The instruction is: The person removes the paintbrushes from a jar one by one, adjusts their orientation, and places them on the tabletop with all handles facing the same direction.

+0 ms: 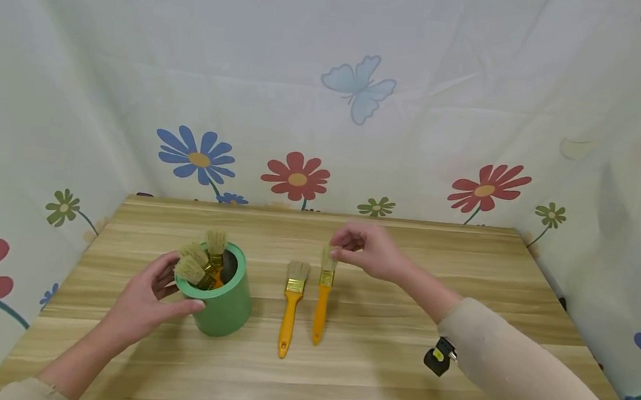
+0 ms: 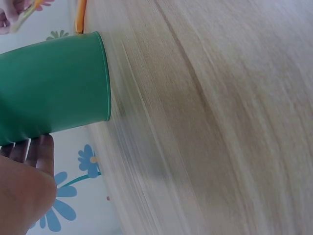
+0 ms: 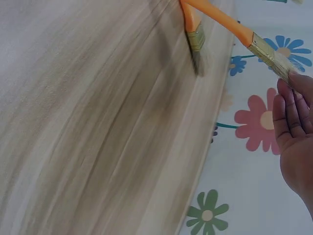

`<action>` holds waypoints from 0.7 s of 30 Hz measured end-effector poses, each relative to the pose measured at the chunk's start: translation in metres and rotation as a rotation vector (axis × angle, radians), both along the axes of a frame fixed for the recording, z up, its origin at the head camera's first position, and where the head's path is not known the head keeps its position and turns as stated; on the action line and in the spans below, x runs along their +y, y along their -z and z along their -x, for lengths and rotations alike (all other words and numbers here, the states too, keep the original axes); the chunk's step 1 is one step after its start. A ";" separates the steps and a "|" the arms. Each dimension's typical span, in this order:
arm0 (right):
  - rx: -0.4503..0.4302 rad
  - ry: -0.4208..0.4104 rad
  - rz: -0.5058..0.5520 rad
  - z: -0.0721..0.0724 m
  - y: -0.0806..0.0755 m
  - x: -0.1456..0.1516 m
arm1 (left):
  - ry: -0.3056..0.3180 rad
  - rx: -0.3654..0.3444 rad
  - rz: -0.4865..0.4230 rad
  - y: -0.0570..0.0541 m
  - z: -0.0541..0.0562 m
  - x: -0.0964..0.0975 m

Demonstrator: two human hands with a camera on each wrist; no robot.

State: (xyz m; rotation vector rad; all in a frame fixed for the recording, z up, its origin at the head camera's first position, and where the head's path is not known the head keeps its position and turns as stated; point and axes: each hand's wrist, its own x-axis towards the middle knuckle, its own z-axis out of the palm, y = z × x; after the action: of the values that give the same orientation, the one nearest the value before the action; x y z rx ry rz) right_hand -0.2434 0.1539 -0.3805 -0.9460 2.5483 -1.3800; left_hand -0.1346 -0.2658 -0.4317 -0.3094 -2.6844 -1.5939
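1. Counted from the largest down: one cloth backdrop [image 1: 253, 58] with printed flowers surrounds the far, left and right sides of one wooden table [image 1: 383, 386].
2. There is one green cup [image 1: 225, 310], at the left of the table, its mouth up. Three bristle heads show above its rim, on the brushes in the cup [image 1: 216, 246]; any deeper ones are hidden.
3. Two brushes with orange handles are outside the cup, side by side to its right: the lying brush [image 1: 289, 310] and, farther right, the held brush [image 1: 321, 309].
4. One small black device [image 1: 437, 360] sits at the right sleeve's cuff.
5. The left hand [image 1: 148, 299] curves part-way round the cup, thumb against the near wall and fingers on the left wall.
6. The right hand [image 1: 370, 251] pinches the held brush by its bristles between thumb and finger, the remaining fingers bent. The bristle end is raised; whether the handle's tip touches the wood, one cannot tell.
7. The table's far edge runs along the backdrop, beyond the right hand. Wood shows between the cup and the lying brush, and a broader stretch to the right of the held brush. The two outside brushes are near each other, a narrow gap between them.
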 end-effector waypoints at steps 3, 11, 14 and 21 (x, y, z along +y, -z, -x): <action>0.000 0.012 -0.031 0.003 0.006 0.000 | -0.002 0.000 0.005 0.000 0.000 0.000; 0.047 0.012 -0.097 0.011 0.026 -0.004 | -0.005 0.005 0.008 0.001 0.000 0.000; 0.058 0.030 -0.127 0.015 0.036 -0.005 | -0.002 0.004 0.001 0.001 0.000 0.000; 0.040 0.074 -0.159 0.023 0.058 -0.008 | 0.007 0.002 -0.019 0.002 0.000 0.000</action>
State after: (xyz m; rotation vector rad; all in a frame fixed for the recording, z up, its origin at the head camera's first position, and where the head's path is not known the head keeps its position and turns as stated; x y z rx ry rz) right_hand -0.2668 0.1455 -0.4384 -0.8688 2.7001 -1.1653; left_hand -0.1349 -0.2660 -0.4335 -0.3206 -2.6680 -1.6183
